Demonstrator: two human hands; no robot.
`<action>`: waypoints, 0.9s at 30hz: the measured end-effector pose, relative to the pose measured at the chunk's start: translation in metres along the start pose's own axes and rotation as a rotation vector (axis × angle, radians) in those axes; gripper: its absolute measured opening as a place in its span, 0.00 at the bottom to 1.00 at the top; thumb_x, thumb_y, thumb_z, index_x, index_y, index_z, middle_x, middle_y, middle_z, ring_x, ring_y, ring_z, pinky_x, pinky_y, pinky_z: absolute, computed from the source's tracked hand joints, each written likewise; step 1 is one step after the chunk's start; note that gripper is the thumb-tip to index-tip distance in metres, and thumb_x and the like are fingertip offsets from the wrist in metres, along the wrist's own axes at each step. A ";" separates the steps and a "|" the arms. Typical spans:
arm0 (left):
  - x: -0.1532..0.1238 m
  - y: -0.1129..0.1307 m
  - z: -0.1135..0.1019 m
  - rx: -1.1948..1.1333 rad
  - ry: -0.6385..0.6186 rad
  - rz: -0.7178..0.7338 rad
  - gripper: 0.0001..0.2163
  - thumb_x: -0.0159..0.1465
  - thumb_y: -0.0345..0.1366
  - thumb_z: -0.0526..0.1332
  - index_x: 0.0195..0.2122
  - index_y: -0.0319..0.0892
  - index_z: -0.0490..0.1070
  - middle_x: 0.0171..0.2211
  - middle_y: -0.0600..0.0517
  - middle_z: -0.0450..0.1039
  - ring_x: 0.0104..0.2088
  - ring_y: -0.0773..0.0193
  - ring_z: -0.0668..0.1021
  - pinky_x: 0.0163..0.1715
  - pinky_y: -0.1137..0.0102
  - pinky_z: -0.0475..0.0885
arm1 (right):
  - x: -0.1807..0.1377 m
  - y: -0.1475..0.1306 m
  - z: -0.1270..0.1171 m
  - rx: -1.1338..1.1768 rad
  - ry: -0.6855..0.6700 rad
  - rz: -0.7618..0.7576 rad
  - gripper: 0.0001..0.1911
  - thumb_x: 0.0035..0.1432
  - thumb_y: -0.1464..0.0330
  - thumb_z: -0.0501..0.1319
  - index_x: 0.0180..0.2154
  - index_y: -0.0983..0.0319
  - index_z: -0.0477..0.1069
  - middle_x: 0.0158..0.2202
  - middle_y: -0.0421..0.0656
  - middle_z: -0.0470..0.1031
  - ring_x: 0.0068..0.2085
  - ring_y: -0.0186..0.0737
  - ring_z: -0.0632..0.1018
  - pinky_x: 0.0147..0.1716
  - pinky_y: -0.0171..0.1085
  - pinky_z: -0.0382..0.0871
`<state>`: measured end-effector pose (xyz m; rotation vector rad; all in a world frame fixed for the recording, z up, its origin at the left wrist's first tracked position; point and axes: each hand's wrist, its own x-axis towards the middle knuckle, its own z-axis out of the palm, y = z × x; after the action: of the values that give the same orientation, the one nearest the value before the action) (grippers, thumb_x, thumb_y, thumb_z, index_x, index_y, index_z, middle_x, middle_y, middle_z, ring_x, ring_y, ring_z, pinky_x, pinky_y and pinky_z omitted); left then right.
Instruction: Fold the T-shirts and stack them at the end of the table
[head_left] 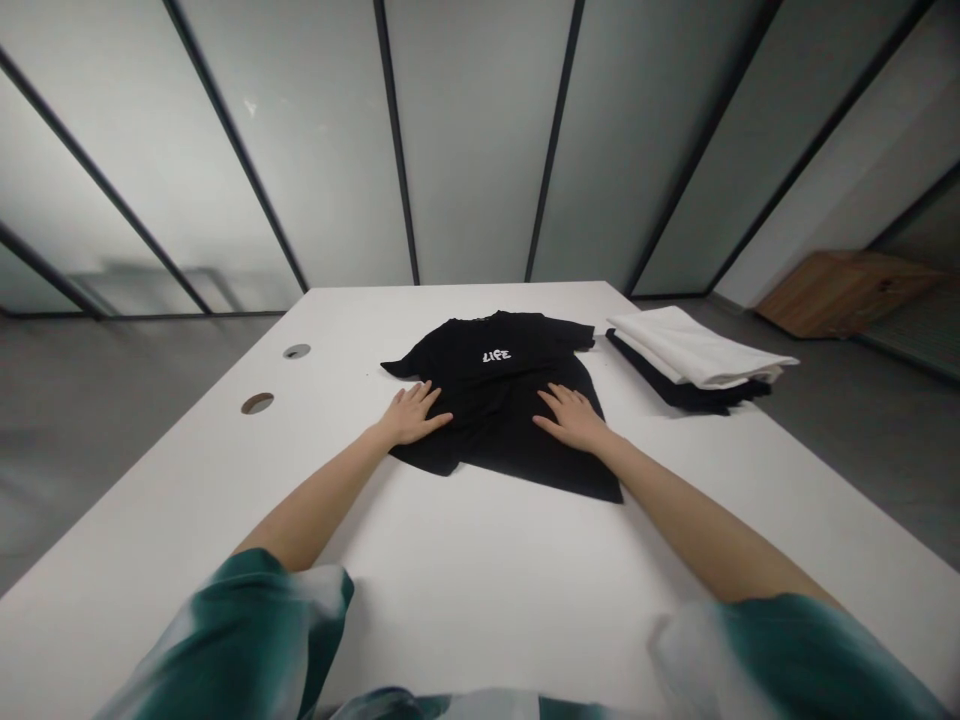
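Note:
A black T-shirt (pixel 502 390) with white lettering on the chest lies spread flat on the white table (pixel 465 580), collar pointing away from me. My left hand (pixel 411 413) rests palm down on the shirt's left side, fingers stretched out. My right hand (pixel 571 415) lies flat on the right side, fingers apart. Neither hand grips the cloth.
A stack of folded clothes, white (pixel 694 345) over black (pixel 690 392), sits at the table's right edge. Two round cable holes (pixel 257 403) are in the tabletop at the left. Frosted glass walls stand behind. A wooden box (pixel 840 290) is on the floor at the right.

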<state>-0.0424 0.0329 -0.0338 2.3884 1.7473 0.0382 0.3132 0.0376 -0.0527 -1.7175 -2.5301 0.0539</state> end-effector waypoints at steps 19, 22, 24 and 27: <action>-0.009 -0.024 -0.012 -0.211 0.203 -0.005 0.25 0.60 0.61 0.56 0.38 0.43 0.75 0.36 0.46 0.78 0.39 0.52 0.79 0.42 0.61 0.73 | -0.018 0.023 -0.012 0.051 0.125 0.098 0.25 0.65 0.54 0.54 0.54 0.63 0.72 0.55 0.55 0.72 0.58 0.55 0.71 0.57 0.50 0.63; -0.006 -0.019 -0.008 -0.140 0.184 0.138 0.32 0.53 0.63 0.62 0.49 0.42 0.74 0.52 0.42 0.75 0.55 0.45 0.74 0.55 0.58 0.68 | -0.018 0.026 -0.013 0.045 0.106 0.145 0.25 0.66 0.55 0.53 0.54 0.63 0.72 0.55 0.54 0.71 0.58 0.53 0.71 0.57 0.48 0.64; -0.004 -0.015 -0.003 -0.083 0.184 0.147 0.36 0.54 0.62 0.62 0.56 0.41 0.70 0.61 0.40 0.68 0.63 0.43 0.67 0.62 0.55 0.61 | -0.018 0.027 -0.012 0.038 0.093 0.140 0.27 0.66 0.55 0.52 0.58 0.64 0.69 0.59 0.55 0.68 0.61 0.52 0.69 0.60 0.47 0.61; -0.001 -0.012 0.000 -0.059 0.183 0.125 0.28 0.63 0.54 0.56 0.57 0.40 0.70 0.60 0.40 0.69 0.62 0.47 0.68 0.63 0.56 0.60 | -0.017 0.029 -0.009 0.028 0.074 0.132 0.30 0.66 0.54 0.52 0.61 0.66 0.67 0.64 0.55 0.64 0.64 0.52 0.65 0.62 0.47 0.58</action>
<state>-0.0542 0.0356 -0.0356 2.5167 1.6410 0.3300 0.3468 0.0323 -0.0469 -1.8379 -2.3509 0.0327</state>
